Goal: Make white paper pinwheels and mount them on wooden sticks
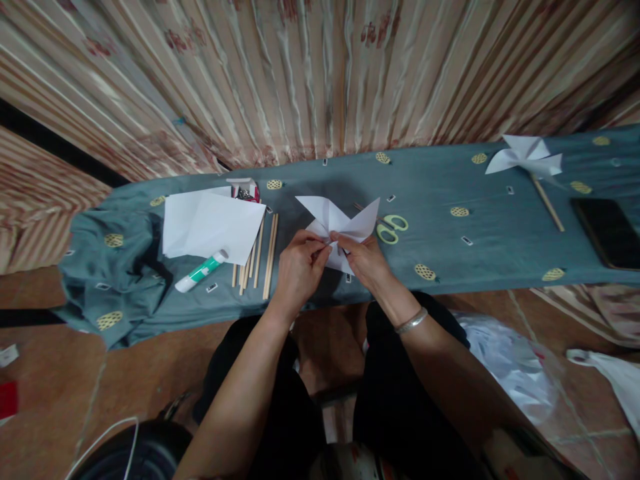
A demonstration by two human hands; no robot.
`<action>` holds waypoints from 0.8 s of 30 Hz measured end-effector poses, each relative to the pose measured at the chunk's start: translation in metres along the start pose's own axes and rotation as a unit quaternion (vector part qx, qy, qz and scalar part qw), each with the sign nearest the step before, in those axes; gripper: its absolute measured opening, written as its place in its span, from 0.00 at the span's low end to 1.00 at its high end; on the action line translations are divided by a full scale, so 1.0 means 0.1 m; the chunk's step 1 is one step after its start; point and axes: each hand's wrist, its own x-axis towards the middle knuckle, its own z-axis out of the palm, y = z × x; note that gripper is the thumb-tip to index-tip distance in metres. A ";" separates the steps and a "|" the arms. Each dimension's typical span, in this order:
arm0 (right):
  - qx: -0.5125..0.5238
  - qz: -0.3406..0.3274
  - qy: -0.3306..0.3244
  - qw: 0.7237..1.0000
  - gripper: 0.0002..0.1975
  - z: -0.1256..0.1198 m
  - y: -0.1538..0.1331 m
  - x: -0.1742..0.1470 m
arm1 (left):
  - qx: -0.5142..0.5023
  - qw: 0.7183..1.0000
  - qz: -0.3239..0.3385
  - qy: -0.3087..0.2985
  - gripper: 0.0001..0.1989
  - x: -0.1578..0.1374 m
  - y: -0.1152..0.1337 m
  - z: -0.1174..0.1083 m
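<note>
A white paper pinwheel (337, 217) with folded blades is held above the cloth in front of me. My left hand (301, 265) is closed, its thumb and fingers pinching near the pinwheel's centre. From the other side, my right hand (364, 259) grips the paper, with its thumb pressed at the middle. Whether a small pin is between the fingers I cannot make out. Scissors (391, 229) with light green handles lie just right of the pinwheel, their blades partly hidden by the paper.
On the left are white paper sheets (215, 223), a glue stick (201, 271), several wooden sticks (271, 257) and a small box (244, 189) of metal pieces. A pinwheel on a stick (530, 157) and a dark phone (607, 232) lie right. Behind the cloth-covered table (445, 247) hangs a curtain (320, 80).
</note>
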 end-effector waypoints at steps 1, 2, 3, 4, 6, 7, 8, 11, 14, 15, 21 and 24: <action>0.000 0.003 -0.004 1.000 0.10 0.00 0.00 0.00 | 0.000 1.000 -0.003 0.000 0.07 0.00 0.00 0.01; -0.001 0.007 -0.008 1.000 0.10 0.00 -0.01 -0.01 | -0.002 1.000 -0.006 0.001 0.07 0.01 0.00 0.01; -0.003 0.011 -0.013 1.000 0.11 0.00 -0.01 -0.01 | -0.004 1.000 -0.008 0.003 0.07 0.01 0.00 0.02; -0.004 0.014 -0.016 1.000 0.11 -0.01 -0.02 -0.01 | -0.007 1.000 -0.009 0.005 0.08 0.01 0.00 0.02; -0.005 0.019 -0.019 1.000 0.11 0.00 -0.03 -0.01 | -0.012 1.000 -0.012 0.010 0.08 0.01 0.00 0.02; -0.006 0.020 -0.019 1.000 0.11 0.00 -0.03 -0.01 | -0.013 1.000 -0.014 0.012 0.09 0.02 0.00 0.03; -0.005 0.020 -0.018 1.000 0.10 0.00 -0.03 -0.01 | -0.015 1.000 -0.016 0.014 0.09 0.02 0.00 0.03; -0.005 0.023 -0.018 1.000 0.10 0.00 -0.04 -0.01 | -0.016 1.000 -0.017 0.017 0.08 0.02 0.00 0.04; -0.004 0.027 -0.017 0.999 0.09 0.00 -0.04 -0.02 | -0.012 1.000 -0.018 0.017 0.09 0.03 -0.01 0.05; -0.002 0.027 -0.015 1.000 0.09 0.00 -0.04 -0.02 | -0.011 1.000 -0.018 0.016 0.09 0.03 -0.01 0.05; 0.007 0.020 -0.006 1.000 0.11 -0.01 -0.05 -0.01 | -0.045 0.999 -0.024 -0.012 0.06 -0.02 -0.01 -0.02; 0.010 0.019 -0.004 1.000 0.12 -0.01 -0.07 -0.01 | -0.083 0.995 -0.037 -0.031 0.07 -0.08 -0.05 -0.06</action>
